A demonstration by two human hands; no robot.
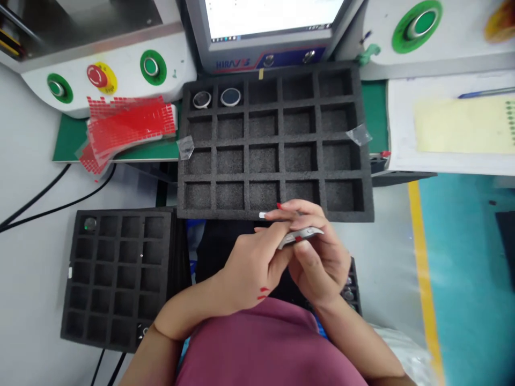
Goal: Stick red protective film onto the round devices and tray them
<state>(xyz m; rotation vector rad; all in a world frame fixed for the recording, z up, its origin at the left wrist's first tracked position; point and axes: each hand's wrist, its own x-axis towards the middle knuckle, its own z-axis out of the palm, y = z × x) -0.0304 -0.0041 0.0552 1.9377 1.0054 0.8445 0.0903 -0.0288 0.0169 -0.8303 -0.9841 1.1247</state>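
Note:
A silver watch case (306,234) is held edge-on between both hands, with a small red sticker on its side. My left hand (253,262) grips the case's left end with fingers closed; two red sticker pieces lie on the back of this hand near the wrist. My right hand (324,257) holds the other end, its thumb pressed beside the red sticker and its fingers behind the case. A red bit shows at one right fingertip. Just beyond the hands is a black foam tray (263,140), with two round watch cases (230,97) in its far-left compartments.
Red sticker sheets (131,126) lie left of the tray, below a button panel (107,78). A lower foam tray (116,276) sits on a stack at left. A monitor (273,32) stands behind; papers (454,123) and a pen (486,93) lie right.

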